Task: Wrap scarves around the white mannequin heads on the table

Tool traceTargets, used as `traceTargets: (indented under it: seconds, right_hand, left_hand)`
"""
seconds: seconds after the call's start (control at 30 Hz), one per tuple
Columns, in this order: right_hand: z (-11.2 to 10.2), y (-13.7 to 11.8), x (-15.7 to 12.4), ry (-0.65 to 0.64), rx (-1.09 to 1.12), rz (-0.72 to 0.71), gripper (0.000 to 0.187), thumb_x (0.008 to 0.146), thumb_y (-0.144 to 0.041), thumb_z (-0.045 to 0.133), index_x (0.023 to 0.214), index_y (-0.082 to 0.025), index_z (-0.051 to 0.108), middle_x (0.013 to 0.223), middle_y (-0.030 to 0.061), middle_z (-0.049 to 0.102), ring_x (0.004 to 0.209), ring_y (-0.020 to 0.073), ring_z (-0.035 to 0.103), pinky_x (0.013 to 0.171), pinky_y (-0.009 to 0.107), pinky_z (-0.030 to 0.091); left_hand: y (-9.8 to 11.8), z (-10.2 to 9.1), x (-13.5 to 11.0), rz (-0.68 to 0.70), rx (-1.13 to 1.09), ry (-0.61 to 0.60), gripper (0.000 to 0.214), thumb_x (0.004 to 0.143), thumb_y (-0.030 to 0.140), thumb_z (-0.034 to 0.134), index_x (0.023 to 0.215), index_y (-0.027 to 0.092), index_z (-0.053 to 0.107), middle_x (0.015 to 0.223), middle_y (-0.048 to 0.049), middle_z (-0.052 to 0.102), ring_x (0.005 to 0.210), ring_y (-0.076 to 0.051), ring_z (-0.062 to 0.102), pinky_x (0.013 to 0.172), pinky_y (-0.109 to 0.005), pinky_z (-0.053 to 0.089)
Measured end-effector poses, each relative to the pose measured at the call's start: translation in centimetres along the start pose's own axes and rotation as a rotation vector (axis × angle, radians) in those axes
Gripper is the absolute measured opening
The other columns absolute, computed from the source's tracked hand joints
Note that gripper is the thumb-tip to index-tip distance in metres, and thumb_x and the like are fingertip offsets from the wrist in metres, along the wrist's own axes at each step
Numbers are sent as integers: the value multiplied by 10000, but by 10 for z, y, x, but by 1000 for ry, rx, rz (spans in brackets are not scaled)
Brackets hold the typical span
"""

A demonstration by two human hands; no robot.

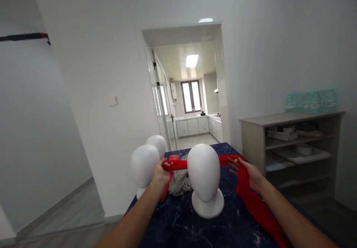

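Head view: stretching a long, soft red fabric scarf (252, 199) behind a white foam mannequin head (204, 175), left hand (161, 176) pinching one end, right hand (252, 176) clasping the limp, light length.

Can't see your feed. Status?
Left hand grips red scarf. Right hand holds its other end. Scarf runs behind front mannequin head.

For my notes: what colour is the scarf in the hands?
Red scarf, plain; head view shows it.
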State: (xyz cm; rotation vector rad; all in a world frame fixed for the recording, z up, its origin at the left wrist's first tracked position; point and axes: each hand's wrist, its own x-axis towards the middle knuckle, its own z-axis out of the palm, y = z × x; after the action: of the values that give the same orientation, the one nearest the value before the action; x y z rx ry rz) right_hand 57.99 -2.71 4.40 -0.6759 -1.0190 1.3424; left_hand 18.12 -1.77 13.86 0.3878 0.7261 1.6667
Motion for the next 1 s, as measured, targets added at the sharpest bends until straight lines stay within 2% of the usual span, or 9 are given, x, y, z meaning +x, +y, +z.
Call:
traceTargets:
  seconds: [0.1,0.17,0.3,0.47,0.6,0.73,0.87,0.93,1.0]
  right_hand:
    - [8,7,-27,40,-98,19,343,891,-564,740,836,-227,702,1318,116,753,1370,336,622,1124,505,522]
    - [14,14,-44,48,-142,26,392,862,-606,768,810,-221,708,1234,120,774,1313,342,652,1097,488,534]
    - [27,41,-68,49,-224,24,488,796,-686,799,771,-208,705,1023,101,783,1140,318,706,1019,446,545]
    - [53,80,-84,19,-399,-7,590,749,-796,755,733,-210,683,798,42,730,847,273,696,877,435,546]
    - [74,91,-98,-65,-659,-143,475,869,-685,678,913,-219,760,980,80,785,1006,335,686,968,467,523]
    - [86,98,-103,-65,-839,-224,345,910,-532,618,1030,-258,788,1169,105,769,1166,351,678,1095,446,489]
    - [88,109,-104,-58,-983,-231,369,953,-413,533,1163,-244,785,1207,119,753,1245,307,672,1118,373,490]
    - [87,115,-104,-43,-1032,-245,424,972,-367,501,1268,-199,754,1283,145,729,1265,291,670,1124,356,486]
    - [86,120,-105,-32,-1050,-254,454,979,-346,489,1318,-165,731,1363,172,695,1287,292,665,1132,359,483]
  left_hand:
    - [-14,-34,-24,-2,-6,58,347,966,38,429,717,218,590,526,50,461,435,-99,505,532,-200,596]
    - [-27,-53,-42,-22,1,72,342,952,36,421,735,234,597,529,37,492,444,-117,565,563,-223,638]
    - [-65,-79,-71,-199,-36,117,278,909,51,461,941,239,663,672,-20,664,502,-161,688,542,-251,654]
    - [-113,-84,-93,-383,-195,117,492,837,48,470,1252,223,667,831,-105,766,544,-213,746,552,-270,673]
    - [-136,-79,-101,-348,-241,58,539,811,78,483,1261,275,704,861,-126,801,647,-256,791,608,-296,689]
    - [-155,-80,-101,-378,-190,30,523,779,139,526,1227,324,724,941,-142,826,831,-302,821,707,-381,692]
    - [-176,-88,-97,-507,-35,-104,455,716,180,557,1143,175,714,983,-184,815,986,-345,811,854,-492,648]
    - [-185,-91,-93,-445,79,-194,355,662,183,578,983,130,718,942,-177,807,941,-334,803,860,-472,624]
    - [-193,-94,-89,-294,234,-307,265,588,175,601,824,128,710,843,-150,793,826,-309,784,770,-401,601]
